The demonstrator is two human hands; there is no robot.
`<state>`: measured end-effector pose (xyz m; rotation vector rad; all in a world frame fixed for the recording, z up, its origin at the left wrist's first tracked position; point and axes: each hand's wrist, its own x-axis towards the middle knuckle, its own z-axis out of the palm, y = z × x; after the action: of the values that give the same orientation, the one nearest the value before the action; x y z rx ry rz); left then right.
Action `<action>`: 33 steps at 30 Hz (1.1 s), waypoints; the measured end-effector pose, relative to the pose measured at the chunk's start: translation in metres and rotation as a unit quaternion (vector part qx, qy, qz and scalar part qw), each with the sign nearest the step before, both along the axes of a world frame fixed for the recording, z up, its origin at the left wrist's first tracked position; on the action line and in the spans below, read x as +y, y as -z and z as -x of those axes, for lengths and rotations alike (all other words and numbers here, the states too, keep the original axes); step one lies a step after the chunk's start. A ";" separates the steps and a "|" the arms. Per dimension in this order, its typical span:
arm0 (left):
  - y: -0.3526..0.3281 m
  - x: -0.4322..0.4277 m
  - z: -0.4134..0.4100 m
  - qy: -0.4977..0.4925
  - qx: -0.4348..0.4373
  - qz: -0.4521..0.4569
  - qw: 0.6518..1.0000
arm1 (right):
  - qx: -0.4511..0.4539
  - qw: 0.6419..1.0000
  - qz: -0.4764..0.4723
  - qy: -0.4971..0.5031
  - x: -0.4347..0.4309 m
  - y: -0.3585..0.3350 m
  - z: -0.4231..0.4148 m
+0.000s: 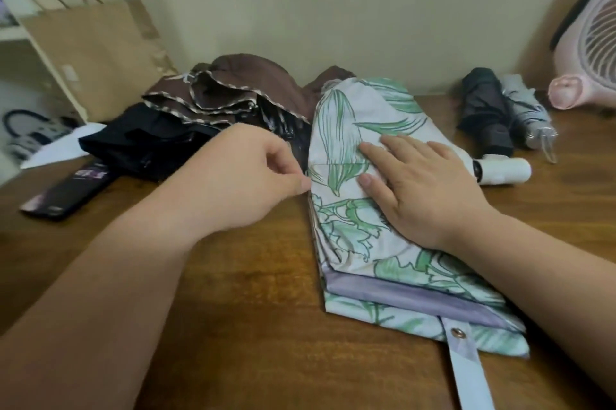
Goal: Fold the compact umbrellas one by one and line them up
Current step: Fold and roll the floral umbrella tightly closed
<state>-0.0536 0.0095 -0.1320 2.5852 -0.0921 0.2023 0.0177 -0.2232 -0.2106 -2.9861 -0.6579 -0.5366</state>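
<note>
Head view: along the back of the bench, left of centre, an unfolded brown umbrella lies heaped partly on a crumpled black umbrella. Both crowd the far left side of the floral umbrella. A flat dark sleeve lies at the bench's left edge, touching the black one. At the right rear, 2 rolled umbrellas lie side by side, a dark umbrella and a grey umbrella, just beside a pink fan in the corner.

A brown paper bag stands against the wall; its inside is hidden. Left of it, a white shelf holds a blurred black-and-white item in its lower compartment.

The floral umbrella lies flattened on the bench at centre right, its white handle pointing right, near the dark umbrella. Its strap with 1 snap trails towards the near edge.

The right hand lies flat on the canopy, fingers spread and straight. The left hand, fingers curled, pinches the canopy's left edge between thumb and forefinger.
</note>
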 end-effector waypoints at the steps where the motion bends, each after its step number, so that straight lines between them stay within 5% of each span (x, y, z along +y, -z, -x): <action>1: -0.006 -0.003 0.007 0.005 0.066 -0.016 0.998 | -0.001 1.000 0.000 -0.001 0.000 0.001 -0.001; 7: 0.016 -0.034 0.039 0.010 0.237 0.073 0.969 | -0.012 1.000 -0.011 -0.004 -0.001 0.003 -0.002; 12: 0.029 -0.030 0.044 -0.025 0.263 0.205 0.942 | -0.020 0.999 -0.028 -0.005 -0.001 0.004 0.000; 21: 0.035 -0.039 0.045 -0.061 0.266 0.235 0.933 | -0.015 0.999 -0.042 -0.003 -0.001 0.004 0.002; 27: 0.037 -0.023 0.056 -0.040 0.294 0.344 0.891 | -0.010 0.999 -0.043 -0.002 -0.001 0.003 0.003; 30: 0.036 -0.021 0.059 -0.045 0.292 0.326 0.898 | -0.010 0.999 -0.042 -0.003 -0.001 0.003 0.003; 33: 0.028 -0.024 0.057 -0.058 0.206 0.167 0.963 | -0.011 0.999 -0.040 -0.003 -0.001 0.003 0.003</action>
<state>-0.1107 -0.0148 -0.1598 2.2427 0.2269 -0.2594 0.0148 -0.2240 -0.2140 -2.9061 -0.6317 -0.5810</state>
